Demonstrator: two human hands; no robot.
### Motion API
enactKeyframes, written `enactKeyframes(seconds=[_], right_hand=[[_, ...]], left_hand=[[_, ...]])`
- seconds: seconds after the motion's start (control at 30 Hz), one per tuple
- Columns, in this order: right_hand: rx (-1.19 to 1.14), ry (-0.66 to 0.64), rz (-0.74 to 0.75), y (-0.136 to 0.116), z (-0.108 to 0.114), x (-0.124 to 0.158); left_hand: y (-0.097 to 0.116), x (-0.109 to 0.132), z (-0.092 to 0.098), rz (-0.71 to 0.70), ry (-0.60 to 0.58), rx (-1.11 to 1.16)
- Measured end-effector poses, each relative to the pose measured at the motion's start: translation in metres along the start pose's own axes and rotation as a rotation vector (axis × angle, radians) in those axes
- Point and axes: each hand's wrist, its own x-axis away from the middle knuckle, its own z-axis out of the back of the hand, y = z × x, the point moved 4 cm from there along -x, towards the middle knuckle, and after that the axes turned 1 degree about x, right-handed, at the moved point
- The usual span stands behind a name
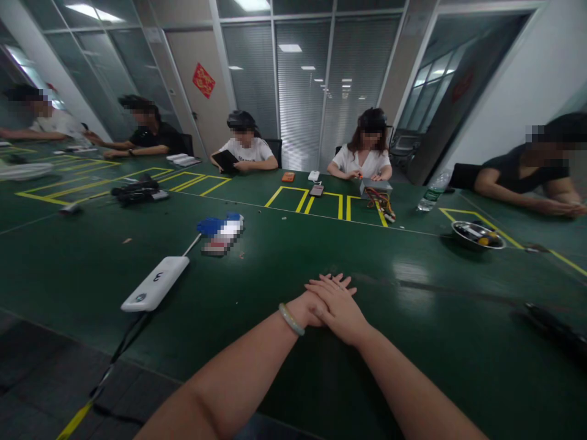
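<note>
My left hand (310,305) lies palm down on the green table (257,293), its fingertips showing beyond the other hand. Across the back of it rests my right hand (340,308), fingers stretched out and flat. Neither hand holds anything. A pale green bangle (291,319) circles my left wrist. To the left of my hands are a white power bank (156,283) marked 3, with cables at both ends, and a blurred-out phone-like item (224,237) beside something blue (210,226).
Several people sit around the table; one across has a metal box with coloured wires (376,190). A water bottle (433,190) and a metal bowl (477,235) of items stand right. Black cables (140,192) lie left, a dark object (554,327) at the right edge.
</note>
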Motion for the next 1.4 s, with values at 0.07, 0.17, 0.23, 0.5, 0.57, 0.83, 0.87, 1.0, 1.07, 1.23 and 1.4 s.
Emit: enactKeyframes(seconds=[0.07, 0.17, 0.23, 0.5, 0.57, 0.83, 0.87, 1.0, 1.07, 1.23, 1.4], right_hand=[[-0.02, 0.019, -0.003, 0.0, 0.002, 0.0], [-0.033, 0.018, -0.006, -0.002, 0.004, -0.001], [-0.037, 0.014, -0.005, -0.003, 0.005, -0.002], [-0.045, 0.023, -0.009, -0.002, 0.009, -0.003], [-0.046, 0.025, -0.021, -0.002, 0.009, -0.004], [-0.013, 0.025, -0.058, 0.0, 0.004, -0.006], [-0.012, 0.025, -0.057, 0.001, 0.004, -0.005], [-0.022, 0.022, -0.016, 0.0, 0.003, 0.001], [-0.031, 0.014, 0.007, 0.001, 0.003, 0.003], [0.103, 0.239, -0.157, 0.041, 0.04, 0.015], [0.529, 0.732, -0.76, 0.132, 0.134, 0.119]], left_hand=[[-0.005, 0.0, 0.006, 0.154, 0.137, -0.022], [-0.012, 0.004, 0.015, 0.327, 0.327, -0.027], [-0.013, 0.005, 0.015, 0.371, 0.342, -0.11], [-0.042, 0.005, 0.029, -0.08, -0.332, -0.297], [-0.052, 0.007, 0.04, -0.157, -0.382, -0.279], [-0.06, 0.008, 0.047, -0.227, -0.428, -0.243], [-0.059, 0.008, 0.048, -0.239, -0.437, -0.239], [-0.055, 0.01, 0.06, -0.325, -0.499, -0.221], [-0.052, 0.011, 0.067, -0.44, -0.58, -0.225], [-0.048, 0.006, 0.081, -0.58, -0.629, -0.292], [-0.049, 0.004, 0.083, -0.549, -0.696, -0.268]])
